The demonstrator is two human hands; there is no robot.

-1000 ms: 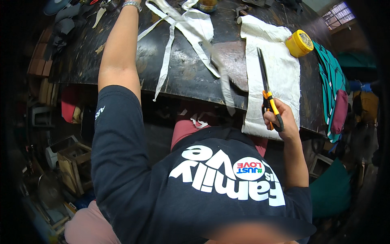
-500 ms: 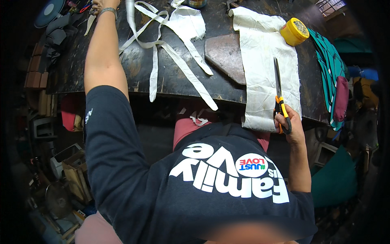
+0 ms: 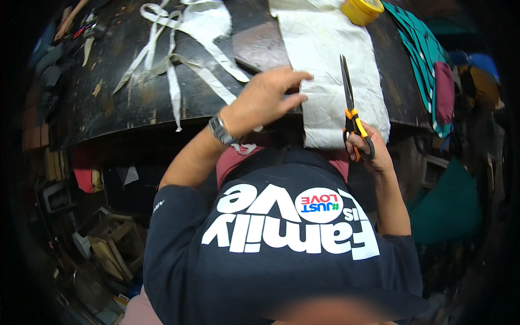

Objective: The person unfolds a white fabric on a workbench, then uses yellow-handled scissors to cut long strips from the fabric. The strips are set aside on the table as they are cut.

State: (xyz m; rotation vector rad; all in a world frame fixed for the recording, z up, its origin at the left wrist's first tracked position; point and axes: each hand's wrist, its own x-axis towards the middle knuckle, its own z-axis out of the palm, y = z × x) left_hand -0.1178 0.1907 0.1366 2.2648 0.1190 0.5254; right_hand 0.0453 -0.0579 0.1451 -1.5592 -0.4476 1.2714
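In my right hand (image 3: 377,149) is a pair of scissors (image 3: 355,122) with black-and-orange handles. Their blades lie together and point away from me over a long off-white cloth (image 3: 333,65), whose near end hangs over the table edge. My left hand (image 3: 268,95), with a watch at the wrist, is held over the table edge at the cloth's left side. Its thumb and fingers are apart with nothing between them; whether the fingertips touch the cloth I cannot tell. Left of the cloth lies a flat brown angular slab (image 3: 261,46), partly behind that hand.
Off-white strips (image 3: 174,92) and a cloth piece (image 3: 208,19) lie on the dark worn table (image 3: 108,116). A yellow tub (image 3: 363,11) stands at the cloth's far end. Green fabric (image 3: 420,59) drapes over the right edge. Another person's arm (image 3: 67,21) shows far left, near small tools.
My left hand has come back from the far left of the table to the cloth's left edge. The scissors remain in my right hand. The whole view has shifted.
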